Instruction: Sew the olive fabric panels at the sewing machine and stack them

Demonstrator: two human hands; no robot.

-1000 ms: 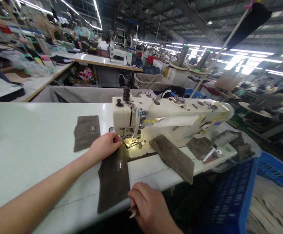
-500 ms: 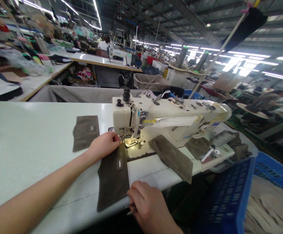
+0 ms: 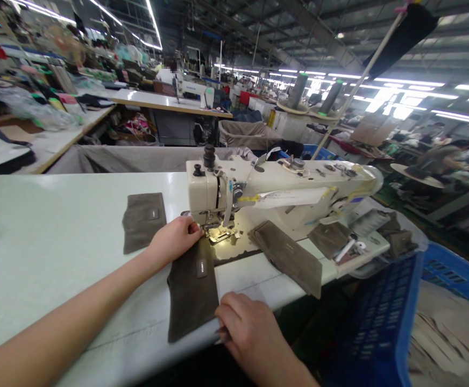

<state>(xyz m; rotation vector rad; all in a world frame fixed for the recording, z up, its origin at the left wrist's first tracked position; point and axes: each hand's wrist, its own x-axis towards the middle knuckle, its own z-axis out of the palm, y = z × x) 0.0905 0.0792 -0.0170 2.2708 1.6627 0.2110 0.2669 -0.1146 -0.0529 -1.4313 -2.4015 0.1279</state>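
A dark olive-brown fabric piece (image 3: 192, 301) with a small label (image 3: 202, 267) lies at the table's front edge, its far end by the presser foot (image 3: 208, 232) of a cream sewing machine (image 3: 275, 183). My left hand (image 3: 178, 236) is closed, fingertips pinching the fabric's far edge beside the needle area. At the near right corner of that piece, my right hand (image 3: 246, 325) is curled. A small dark tool with a metallic tip (image 3: 221, 335) pokes out below its fingers; its kind is mostly hidden.
Another labelled fabric piece (image 3: 144, 221) lies left of the machine, and a folded stack (image 3: 289, 255) sits to the right. Beyond it are a grey thread cone (image 3: 369, 223) and small items. A blue crate (image 3: 396, 322) stands at lower right. Behind the table is a cloth-lined bin (image 3: 137, 157).
The view has shifted slightly. The fabric piece and my right hand sit a little farther up and right; my left hand keeps its pinch by the needle.
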